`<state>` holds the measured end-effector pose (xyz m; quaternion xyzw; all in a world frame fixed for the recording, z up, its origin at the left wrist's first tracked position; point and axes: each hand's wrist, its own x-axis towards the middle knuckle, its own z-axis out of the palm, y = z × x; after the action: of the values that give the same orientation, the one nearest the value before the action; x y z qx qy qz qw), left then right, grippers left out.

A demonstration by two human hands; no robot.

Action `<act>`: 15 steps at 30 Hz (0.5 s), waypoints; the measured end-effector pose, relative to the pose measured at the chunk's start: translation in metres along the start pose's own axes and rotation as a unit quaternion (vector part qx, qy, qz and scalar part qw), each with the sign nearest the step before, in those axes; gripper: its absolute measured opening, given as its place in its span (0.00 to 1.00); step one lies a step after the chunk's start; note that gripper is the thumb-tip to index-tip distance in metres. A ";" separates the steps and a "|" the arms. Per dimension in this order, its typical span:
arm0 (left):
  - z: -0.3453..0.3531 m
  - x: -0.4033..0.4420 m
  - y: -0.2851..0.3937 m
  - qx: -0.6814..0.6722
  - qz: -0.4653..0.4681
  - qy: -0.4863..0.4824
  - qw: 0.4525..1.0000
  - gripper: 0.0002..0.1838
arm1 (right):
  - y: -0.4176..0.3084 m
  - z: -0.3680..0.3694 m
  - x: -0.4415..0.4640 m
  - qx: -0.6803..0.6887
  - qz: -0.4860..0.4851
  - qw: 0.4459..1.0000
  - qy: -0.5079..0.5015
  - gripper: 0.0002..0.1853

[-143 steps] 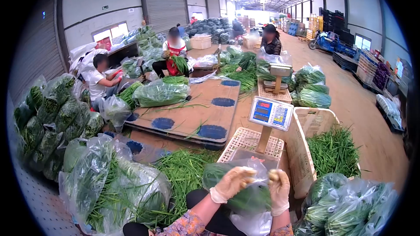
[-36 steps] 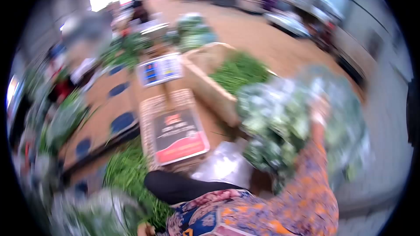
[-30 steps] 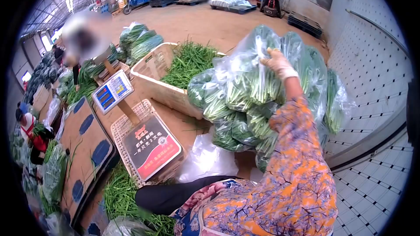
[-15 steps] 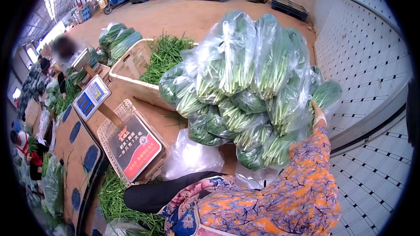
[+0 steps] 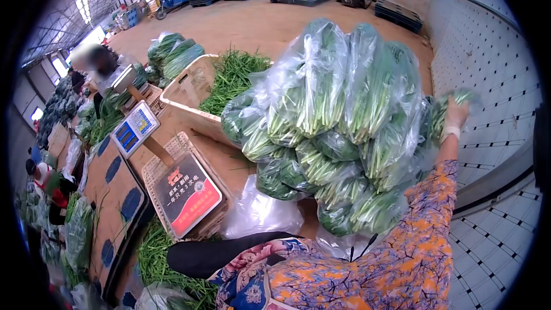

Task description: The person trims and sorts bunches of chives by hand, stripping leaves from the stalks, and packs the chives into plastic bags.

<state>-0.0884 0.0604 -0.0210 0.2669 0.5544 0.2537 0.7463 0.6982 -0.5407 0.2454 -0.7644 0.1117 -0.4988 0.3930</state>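
Note:
My right hand [image 5: 455, 116] wears a pale glove and reaches out at the right, beside the white patterned wall. Its fingers are closed round a bunch of greens [image 5: 443, 109], partly blurred. Just left of it rises a tall pile of clear plastic bags of green stalks [image 5: 333, 92]. My left hand is out of the frame. In front of my knee lie clear plastic bags [image 5: 261, 209], beside a scale [image 5: 189, 195] whose platform sits on a crate and whose display [image 5: 135, 129] faces me.
A cream crate [image 5: 186, 83] holds loose greens [image 5: 235, 74]. More loose greens [image 5: 166, 258] lie by my leg, near a brown board [image 5: 109, 195] with blue patches. Two co-workers [image 5: 49, 186] [image 5: 97, 63] are at the left. Pallets [image 5: 398, 14] stand at the back.
My right hand has left the top of the bag pile and moved right, down behind it, then slightly up beside the wall with the greens. The scale's platform no longer holds the earlier bag.

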 end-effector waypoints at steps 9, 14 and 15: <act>-0.029 -0.009 -0.018 0.053 0.072 0.078 0.993 0.17 | 0.013 0.120 0.021 -0.147 -0.046 0.977 -0.145 0.24; -0.012 -0.012 -0.017 0.037 0.065 0.120 0.990 0.15 | 0.006 0.150 -0.002 -0.212 -0.066 0.952 -0.212 0.23; -0.020 -0.004 -0.023 0.016 0.068 0.137 0.988 0.13 | 0.000 0.154 -0.008 -0.212 -0.073 0.949 -0.220 0.23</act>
<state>-0.1070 0.0437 -0.0385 0.2781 0.6359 0.3292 0.6402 0.8255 -0.4612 0.2104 -0.9267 0.0697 -0.3108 0.1992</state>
